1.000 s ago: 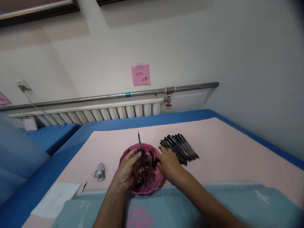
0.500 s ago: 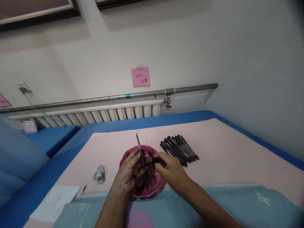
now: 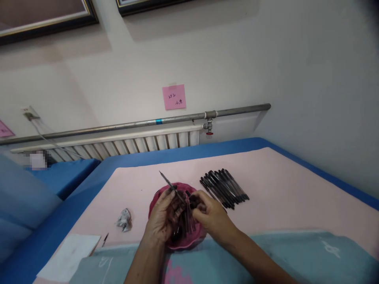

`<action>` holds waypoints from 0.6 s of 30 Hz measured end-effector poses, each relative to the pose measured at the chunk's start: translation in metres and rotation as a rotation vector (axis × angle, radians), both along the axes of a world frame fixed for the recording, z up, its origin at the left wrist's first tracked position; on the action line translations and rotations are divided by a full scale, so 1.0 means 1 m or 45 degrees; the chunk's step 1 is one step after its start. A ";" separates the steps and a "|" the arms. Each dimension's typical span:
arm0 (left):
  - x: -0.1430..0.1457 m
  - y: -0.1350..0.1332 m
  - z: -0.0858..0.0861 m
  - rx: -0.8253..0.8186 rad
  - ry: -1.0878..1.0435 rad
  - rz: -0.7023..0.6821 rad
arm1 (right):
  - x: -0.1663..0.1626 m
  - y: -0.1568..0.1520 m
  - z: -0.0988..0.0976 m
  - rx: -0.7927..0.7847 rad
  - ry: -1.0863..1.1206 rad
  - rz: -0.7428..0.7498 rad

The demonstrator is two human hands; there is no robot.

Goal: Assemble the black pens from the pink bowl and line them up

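Note:
A dark pink bowl (image 3: 199, 236) full of black pen parts sits on the pink table cover (image 3: 281, 197) in front of me. Over the bowl my left hand (image 3: 162, 217) grips a thin pen refill (image 3: 167, 182) whose tip points up and to the left. My right hand (image 3: 209, 213) is closed on a small dark pen part (image 3: 194, 202) just right of the refill. The two hands almost touch above the bowl.
A row of several black pens (image 3: 224, 188) lies right of the bowl. A crumpled wrapper (image 3: 124, 219), a white paper (image 3: 69, 255) and a loose refill (image 3: 105, 239) lie to the left. A teal towel (image 3: 296, 256) covers the near edge. A radiator (image 3: 118, 145) lines the wall.
My right hand came back from the pen row to the bowl and closed on a dark part. The refill in my left hand tilted from upright toward the left.

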State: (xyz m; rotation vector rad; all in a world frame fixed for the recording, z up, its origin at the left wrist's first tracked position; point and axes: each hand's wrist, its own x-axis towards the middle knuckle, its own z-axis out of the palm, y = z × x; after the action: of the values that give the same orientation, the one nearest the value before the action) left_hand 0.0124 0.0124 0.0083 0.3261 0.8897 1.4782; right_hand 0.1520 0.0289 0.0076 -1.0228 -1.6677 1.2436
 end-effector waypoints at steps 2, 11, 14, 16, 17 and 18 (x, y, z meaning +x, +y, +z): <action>0.002 0.000 0.000 0.030 0.028 0.000 | -0.001 -0.001 -0.003 0.059 -0.115 0.038; 0.009 0.000 -0.003 0.081 0.177 -0.048 | 0.000 0.000 -0.003 0.100 -0.170 0.020; 0.010 -0.001 -0.003 0.105 0.191 -0.046 | 0.001 -0.001 -0.002 0.117 -0.160 0.036; 0.011 -0.002 -0.002 0.114 0.205 -0.043 | 0.001 -0.002 -0.002 0.131 -0.162 0.051; 0.012 -0.002 -0.002 0.113 0.212 -0.042 | 0.002 -0.002 -0.003 0.137 -0.170 0.053; 0.012 -0.002 -0.002 0.112 0.217 -0.042 | 0.002 -0.002 -0.003 0.143 -0.180 0.052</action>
State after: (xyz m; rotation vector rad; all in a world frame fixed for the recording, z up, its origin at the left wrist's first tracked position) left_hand 0.0243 0.0102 0.0068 0.5359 0.9512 1.4774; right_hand 0.1536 0.0264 0.0044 -1.0328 -1.8533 1.1114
